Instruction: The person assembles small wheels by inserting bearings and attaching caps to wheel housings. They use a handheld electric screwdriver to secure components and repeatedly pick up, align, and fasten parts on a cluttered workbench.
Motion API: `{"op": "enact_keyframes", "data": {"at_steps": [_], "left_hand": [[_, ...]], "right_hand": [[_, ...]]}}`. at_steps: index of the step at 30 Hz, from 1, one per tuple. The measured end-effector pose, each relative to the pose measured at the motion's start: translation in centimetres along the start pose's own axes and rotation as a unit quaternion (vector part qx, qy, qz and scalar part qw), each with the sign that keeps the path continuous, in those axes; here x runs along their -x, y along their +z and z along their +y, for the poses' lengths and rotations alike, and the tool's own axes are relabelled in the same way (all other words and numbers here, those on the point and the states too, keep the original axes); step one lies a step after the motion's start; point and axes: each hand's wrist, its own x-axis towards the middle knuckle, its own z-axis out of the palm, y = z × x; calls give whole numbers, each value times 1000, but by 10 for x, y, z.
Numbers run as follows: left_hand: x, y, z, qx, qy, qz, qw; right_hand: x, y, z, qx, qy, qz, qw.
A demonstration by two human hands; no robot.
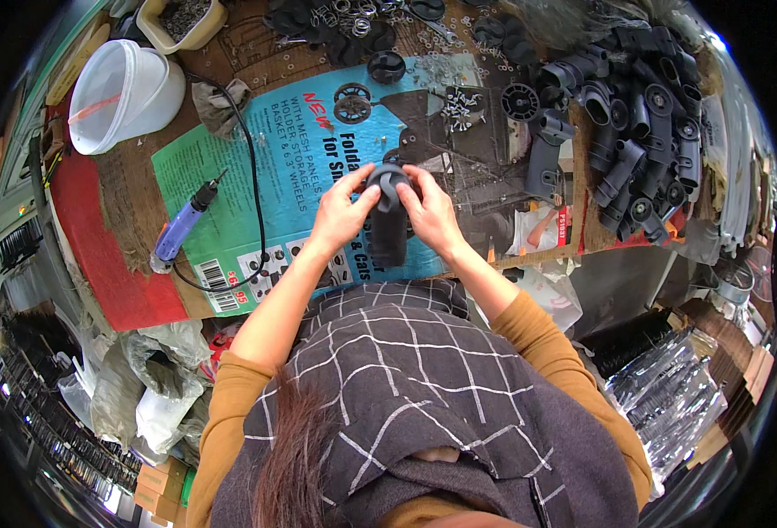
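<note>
Black plastic part [388, 220], (upright) between fingers [364, 201]

Upper left of frame: white plastic bucket [124, 92]. Left centre: purple electric screwdriver [181, 231] with black cord [254, 189], lying on printed cardboard sheet [291, 167]. Upper right: heap of black plastic fittings [639, 132]. Upper centre: loose screws [460, 106].

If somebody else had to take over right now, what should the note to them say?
Left hand and right hand: both grip one black plastic part above the printed cardboard sheet.
Pile of similar black parts: to the right.
Loose screws: beyond the hands.
Purple power screwdriver: lies unused to the left.
Done: one part picked up.
Left: cannot tell how far its assembly is.
</note>
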Motion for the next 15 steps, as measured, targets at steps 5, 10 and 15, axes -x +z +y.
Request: {"op": "enact_keyframes", "data": {"at_steps": [5,10,15], "left_hand": [[24,6,-7,-69,4,-43,997],[21,6,-7,-68,2,-54,996],[16,4,3,-87,15,-54,995]], "right_hand": [[28,-7,16,113,-77,-35,990],[31,-8,25,40,-10,-72,997],[23,-11,25,40,7,-92,995]]}}
